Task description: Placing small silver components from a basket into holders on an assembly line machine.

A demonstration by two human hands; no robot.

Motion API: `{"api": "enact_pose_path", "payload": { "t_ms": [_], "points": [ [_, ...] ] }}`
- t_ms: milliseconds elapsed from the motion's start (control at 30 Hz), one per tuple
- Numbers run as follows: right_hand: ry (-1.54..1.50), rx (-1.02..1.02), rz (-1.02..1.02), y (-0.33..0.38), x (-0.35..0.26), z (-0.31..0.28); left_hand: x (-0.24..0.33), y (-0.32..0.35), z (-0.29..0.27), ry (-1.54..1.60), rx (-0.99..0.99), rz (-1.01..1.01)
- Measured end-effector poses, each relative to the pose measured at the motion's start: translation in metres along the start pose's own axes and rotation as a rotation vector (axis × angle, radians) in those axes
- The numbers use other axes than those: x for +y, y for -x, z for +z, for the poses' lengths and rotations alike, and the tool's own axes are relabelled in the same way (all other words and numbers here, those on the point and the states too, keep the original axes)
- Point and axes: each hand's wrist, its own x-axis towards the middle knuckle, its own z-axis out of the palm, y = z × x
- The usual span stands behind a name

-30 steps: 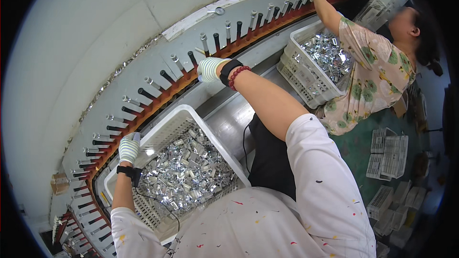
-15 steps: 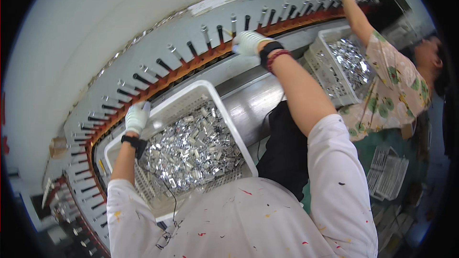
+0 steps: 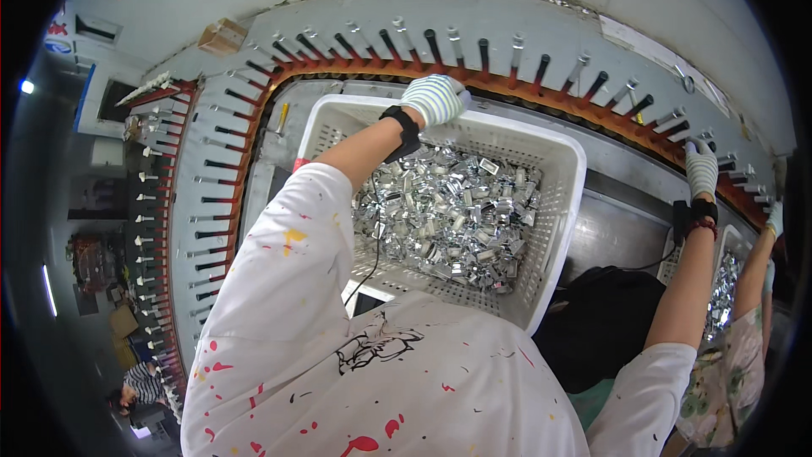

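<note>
My left hand (image 3: 436,100), in a white striped glove, is over the far rim of a white plastic basket (image 3: 562,228), close to the conveyor's edge. Its fingers are curled, and what they hold, if anything, is hidden. Small shiny metal pieces (image 3: 452,211) lie heaped in the basket. My right hand (image 3: 701,167), gloved the same way, reaches far right to the row of pegs on the curved orange-brown conveyor (image 3: 474,80). Those fingers look bent closed beside a peg; I cannot make out what is in them. Some pegs carry silver metal pieces (image 3: 518,52), others show black tops (image 3: 433,44).
At the far right a co-worker's gloved hand (image 3: 774,218) is at the conveyor, beside another basket of metal pieces (image 3: 724,288). A yellow-handled tool (image 3: 282,117) lies left of my basket. A cardboard box (image 3: 222,36) stands behind the bend. Black cloth (image 3: 605,322) hangs right of the basket.
The view has swung left, showing more of the conveyor's left run. My left hand has moved from the basket's left side to its far rim. My right hand now shows farther right by the pegs.
</note>
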Motion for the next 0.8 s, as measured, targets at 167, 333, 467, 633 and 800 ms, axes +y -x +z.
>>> {"api": "enact_pose_path", "payload": {
  "t_ms": [167, 333, 467, 633, 800],
  "points": [
    [-0.042, 0.239, 0.02, 0.022, -0.067, -0.025, -0.015, 0.013, 0.0, 0.015, 0.02, -0.017],
    [-0.146, 0.444, 0.221, 0.012, -0.061, -0.026, -0.026, 0.006, 0.006, 0.01, 0.13, 0.024],
    [-0.311, 0.538, 0.395, 0.019, -0.066, -0.048, -0.027, 0.003, 0.009, 0.079, 0.147, 0.08],
    [-0.516, 0.673, 0.458, 0.012, -0.054, -0.056, -0.024, 0.005, 0.003, 0.124, 0.117, 0.073],
    [-0.674, 0.661, 0.469, -0.009, -0.042, -0.041, -0.025, 0.006, 0.008, 0.146, 0.132, 0.083]
  ]
}}
